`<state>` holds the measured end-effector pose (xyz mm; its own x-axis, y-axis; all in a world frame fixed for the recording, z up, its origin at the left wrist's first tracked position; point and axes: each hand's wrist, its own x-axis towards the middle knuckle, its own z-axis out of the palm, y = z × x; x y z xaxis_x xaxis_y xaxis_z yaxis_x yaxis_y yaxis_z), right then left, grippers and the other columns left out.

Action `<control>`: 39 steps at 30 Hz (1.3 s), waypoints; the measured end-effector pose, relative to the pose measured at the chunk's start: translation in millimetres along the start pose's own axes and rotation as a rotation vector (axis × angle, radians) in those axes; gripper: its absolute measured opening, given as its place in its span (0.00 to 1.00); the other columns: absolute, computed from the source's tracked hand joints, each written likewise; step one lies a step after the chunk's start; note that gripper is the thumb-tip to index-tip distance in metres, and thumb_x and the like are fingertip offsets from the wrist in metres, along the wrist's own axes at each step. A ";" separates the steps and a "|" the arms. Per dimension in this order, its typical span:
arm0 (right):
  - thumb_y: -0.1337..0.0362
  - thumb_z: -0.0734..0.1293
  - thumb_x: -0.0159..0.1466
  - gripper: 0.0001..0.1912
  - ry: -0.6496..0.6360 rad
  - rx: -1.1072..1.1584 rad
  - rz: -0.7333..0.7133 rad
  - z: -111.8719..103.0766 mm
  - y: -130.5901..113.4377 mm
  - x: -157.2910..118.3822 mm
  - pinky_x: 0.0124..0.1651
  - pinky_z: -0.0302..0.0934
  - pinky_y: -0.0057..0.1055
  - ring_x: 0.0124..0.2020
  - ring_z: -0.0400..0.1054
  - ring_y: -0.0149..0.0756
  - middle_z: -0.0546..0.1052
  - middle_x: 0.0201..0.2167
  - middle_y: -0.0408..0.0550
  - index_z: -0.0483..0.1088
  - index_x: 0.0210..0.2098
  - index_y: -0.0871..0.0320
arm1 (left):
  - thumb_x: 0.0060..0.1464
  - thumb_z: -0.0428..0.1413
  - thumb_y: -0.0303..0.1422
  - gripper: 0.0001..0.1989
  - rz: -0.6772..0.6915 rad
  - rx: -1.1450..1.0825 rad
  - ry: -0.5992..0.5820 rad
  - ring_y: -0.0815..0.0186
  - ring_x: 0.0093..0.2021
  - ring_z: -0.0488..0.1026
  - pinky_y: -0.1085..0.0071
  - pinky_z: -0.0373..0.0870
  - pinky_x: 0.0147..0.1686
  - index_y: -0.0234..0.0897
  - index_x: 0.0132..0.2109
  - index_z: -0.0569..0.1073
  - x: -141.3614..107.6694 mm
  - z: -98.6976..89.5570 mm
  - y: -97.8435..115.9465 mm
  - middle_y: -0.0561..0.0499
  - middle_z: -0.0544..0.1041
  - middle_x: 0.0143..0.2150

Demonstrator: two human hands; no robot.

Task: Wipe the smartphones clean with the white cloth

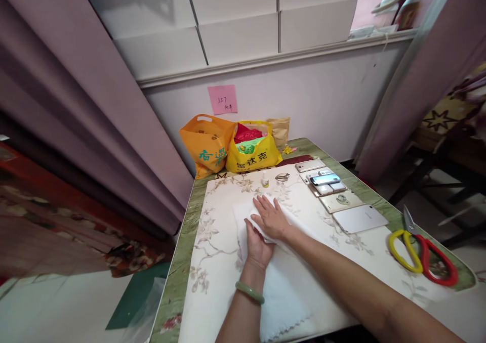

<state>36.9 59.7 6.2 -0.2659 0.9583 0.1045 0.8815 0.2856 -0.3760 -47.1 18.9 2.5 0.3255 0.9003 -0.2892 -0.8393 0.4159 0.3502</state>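
Two bare hands meet over a white cloth in the head view, near the middle of the table. The right hand lies palm down on the upper part of the cloth, its fingers stretched out and slightly apart. The left hand is turned palm up just below it, partly covered by the cloth and the right hand; whether its fingers are clamped on the fabric I cannot tell (most of them are hidden). A green bangle circles the left wrist.

The cloth spreads from under the hands toward the near edge of the table, where its border shows a scalloped edge. It rests on a cream cover printed with pale flowers and branches, and the green marbled tabletop shows around that cover.

Just beyond the hands stand a small white bottle and, beside it, a thin dark wiry item, too small to make out clearly. To the right lies a group of phones, some resting on others, and nearer the right edge a pair of scissors with one yellow and one red handle.

At the far end an orange bag and a yellow bag stand side by side, the yellow one holding red and green packets. A brown pouch stands behind the yellow bag, and a pink note (handwritten, with 357 on it) is stuck to the wall above.
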 end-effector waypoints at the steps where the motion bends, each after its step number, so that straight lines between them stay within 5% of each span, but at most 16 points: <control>1: 0.48 0.48 0.71 0.34 0.001 -0.006 0.024 -0.8 5.4 1.8 0.69 0.32 0.54 0.71 0.37 0.45 0.48 0.70 0.53 0.46 0.70 0.60 | 0.60 0.43 0.54 0.31 -0.003 -0.001 0.000 0.52 0.62 0.65 0.54 0.61 0.60 0.41 0.60 0.69 -1.0 1.6 -0.2 0.43 0.72 0.60; 8: 0.52 0.48 0.72 0.32 0.197 -0.139 -0.003 12.5 34.5 -32.2 0.69 0.28 0.56 0.71 0.40 0.45 0.49 0.70 0.53 0.45 0.70 0.62 | 0.57 0.45 0.58 0.35 -0.022 -0.026 0.010 0.49 0.60 0.68 0.52 0.63 0.58 0.36 0.56 0.72 -1.9 -9.6 2.7 0.38 0.73 0.58; 12: 0.52 0.50 0.72 0.32 0.239 -0.188 -0.162 17.3 21.5 -58.2 0.69 0.24 0.55 0.71 0.38 0.45 0.47 0.70 0.52 0.43 0.70 0.61 | 0.55 0.48 0.58 0.35 -0.035 -0.002 0.100 0.50 0.59 0.68 0.53 0.63 0.59 0.36 0.58 0.71 -3.8 -16.7 3.4 0.39 0.73 0.58; 16: 0.52 0.50 0.71 0.31 0.138 -0.138 -0.239 12.1 -0.3 -46.4 0.69 0.25 0.55 0.71 0.39 0.44 0.49 0.70 0.50 0.45 0.70 0.58 | 0.55 0.46 0.60 0.37 -0.088 -0.006 -0.004 0.51 0.62 0.65 0.55 0.60 0.61 0.38 0.60 0.69 -5.5 -13.4 4.0 0.42 0.70 0.61; 22: 0.51 0.48 0.72 0.31 0.061 -0.069 -0.031 3.4 13.1 -1.1 0.68 0.28 0.57 0.71 0.39 0.44 0.49 0.70 0.51 0.46 0.70 0.58 | 0.55 0.45 0.60 0.37 -0.054 0.014 -0.014 0.49 0.63 0.64 0.51 0.59 0.61 0.39 0.61 0.68 -1.2 -3.1 1.5 0.40 0.69 0.62; 28: 0.54 0.47 0.72 0.30 0.200 -0.151 0.046 7.0 43.5 -30.8 0.68 0.21 0.58 0.71 0.41 0.46 0.52 0.69 0.54 0.48 0.69 0.61 | 0.53 0.45 0.62 0.40 -0.024 0.021 0.012 0.50 0.58 0.69 0.55 0.64 0.57 0.34 0.57 0.72 -1.4 -1.7 0.1 0.36 0.75 0.56; 35: 0.54 0.52 0.71 0.32 0.218 -0.163 -0.216 11.5 5.5 -61.1 0.69 0.21 0.56 0.71 0.40 0.46 0.50 0.70 0.51 0.44 0.70 0.58 | 0.48 0.52 0.62 0.36 -0.029 0.136 0.196 0.52 0.52 0.74 0.60 0.73 0.47 0.40 0.54 0.74 -1.6 -19.6 3.7 0.41 0.77 0.52; 39: 0.53 0.50 0.72 0.30 0.105 -0.098 -0.189 8.1 -5.4 -34.1 0.69 0.27 0.57 0.71 0.41 0.44 0.51 0.70 0.50 0.47 0.70 0.57 | 0.50 0.49 0.63 0.38 -0.072 0.085 0.083 0.51 0.55 0.72 0.57 0.70 0.51 0.39 0.56 0.72 -4.1 -13.7 2.8 0.40 0.76 0.54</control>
<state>38.1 25.4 -2.7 -0.3920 0.8820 0.2616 0.8551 0.4542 -0.2500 -56.7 14.6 -7.5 0.3432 0.8553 -0.3881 -0.7739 0.4916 0.3992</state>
